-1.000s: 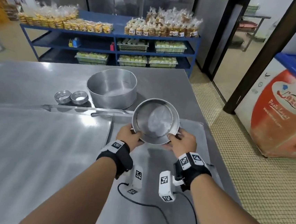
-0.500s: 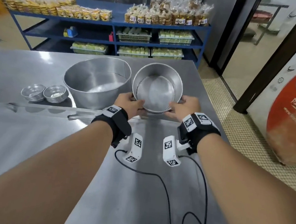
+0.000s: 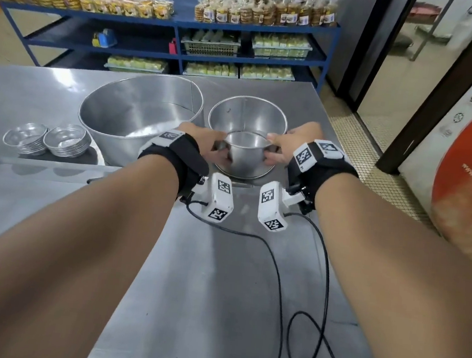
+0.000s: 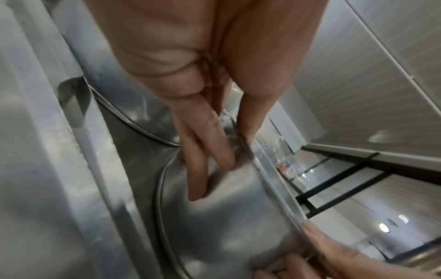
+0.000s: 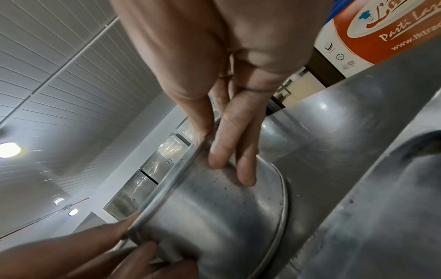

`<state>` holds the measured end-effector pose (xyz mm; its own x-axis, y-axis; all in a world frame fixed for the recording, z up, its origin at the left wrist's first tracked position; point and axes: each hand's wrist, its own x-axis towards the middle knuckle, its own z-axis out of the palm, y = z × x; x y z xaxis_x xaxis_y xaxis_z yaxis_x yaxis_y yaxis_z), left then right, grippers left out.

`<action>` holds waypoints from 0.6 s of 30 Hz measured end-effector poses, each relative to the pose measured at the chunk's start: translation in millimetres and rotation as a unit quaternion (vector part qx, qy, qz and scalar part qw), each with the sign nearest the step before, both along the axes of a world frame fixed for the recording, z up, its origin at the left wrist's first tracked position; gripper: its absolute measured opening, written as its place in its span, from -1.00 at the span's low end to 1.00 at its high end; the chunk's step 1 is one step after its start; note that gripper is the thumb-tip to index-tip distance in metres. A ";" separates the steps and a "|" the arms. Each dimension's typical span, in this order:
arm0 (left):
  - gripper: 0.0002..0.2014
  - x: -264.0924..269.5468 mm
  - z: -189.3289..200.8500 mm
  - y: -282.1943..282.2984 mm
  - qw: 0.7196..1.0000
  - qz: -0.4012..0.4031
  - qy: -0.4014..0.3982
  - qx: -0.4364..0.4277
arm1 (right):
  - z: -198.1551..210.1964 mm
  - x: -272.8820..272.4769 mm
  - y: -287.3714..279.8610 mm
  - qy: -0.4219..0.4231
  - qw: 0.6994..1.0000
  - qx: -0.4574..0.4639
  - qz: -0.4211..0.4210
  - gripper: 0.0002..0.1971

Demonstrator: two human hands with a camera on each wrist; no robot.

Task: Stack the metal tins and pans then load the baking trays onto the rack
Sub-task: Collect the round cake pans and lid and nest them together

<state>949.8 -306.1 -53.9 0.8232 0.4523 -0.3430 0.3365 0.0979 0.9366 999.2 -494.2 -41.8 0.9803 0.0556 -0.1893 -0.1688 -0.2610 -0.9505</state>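
- Right of my hands, the orange freezer panel point(image 5: 381, 28) reads "Pasti La…" and "www.lktra…".
- Both my left hand point(image 3: 209, 144) and right hand point(image 3: 287, 146) pinch the small round pan point(image 3: 245, 156) at its rim, thumbs inside, fingers on the wall.
- It sits on the steel table point(image 3: 218, 292), just right of the large pan point(image 3: 139, 117).

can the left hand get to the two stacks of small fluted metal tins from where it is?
Probably yes, once it lets go. The left hand grips the smaller round metal pan; the two stacks of small fluted tins sit to its left, beyond the large round metal pan, with bare steel table in front.
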 end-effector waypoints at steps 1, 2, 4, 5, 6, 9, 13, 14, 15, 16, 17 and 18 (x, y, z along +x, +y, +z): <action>-0.77 1.0 -0.2 -0.4 1.000 0.005 0.000 -0.015 | 0.2 0.9 1.5 -0.005 1.000 -0.002 -0.007 -0.74; -0.77 -2.4 3.2 -4.4 1.000 0.006 -0.003 -0.031 | -0.2 1.8 3.2 -0.010 1.000 -0.003 -0.012 -0.74; -0.78 -2.1 3.8 -8.8 0.999 0.010 -0.003 -0.036 | -1.8 3.9 5.7 -0.018 1.000 -0.010 -0.023 -0.70; -0.79 -3.8 5.1 -11.9 0.999 0.008 -0.003 -0.032 | -2.5 4.4 6.3 -0.023 0.999 -0.019 -0.027 -0.69; -0.79 -4.0 5.6 -13.9 1.000 0.010 -0.006 -0.029 | -2.0 5.6 6.4 -0.029 0.998 -0.037 -0.030 -0.68; -0.74 -10.4 3.0 -18.2 0.999 0.018 -0.015 -0.023 | 6.6 -1.5 4.7 -0.049 0.992 -0.111 -0.023 -0.67; -0.47 -29.4 3.1 -11.7 0.999 -0.001 0.041 0.005 | 10.5 -16.5 6.3 -0.041 0.990 -0.133 -0.002 -0.59; -0.53 -37.1 6.4 -9.0 0.998 -0.013 0.057 0.012 | 9.5 -21.3 8.2 -0.031 0.992 -0.120 -0.002 -0.60; -0.63 -45.9 12.6 -7.0 0.997 -0.028 0.073 0.019 | 9.0 -28.2 10.0 -0.024 0.994 -0.109 -0.005 -0.63; -0.73 -57.0 19.7 -5.3 0.995 -0.038 0.084 0.026 | 5.3 -32.9 12.1 -0.019 0.994 -0.112 -0.009 -0.67; -0.79 -64.5 23.5 -1.1 0.995 -0.043 0.087 0.035 | 2.4 -37.9 13.8 -0.019 0.992 -0.122 -0.008 -0.69; -0.83 -72.8 25.9 3.5 0.993 -0.044 0.095 0.049 | -1.4 -42.4 16.2 -0.015 0.991 -0.136 -0.001 -0.68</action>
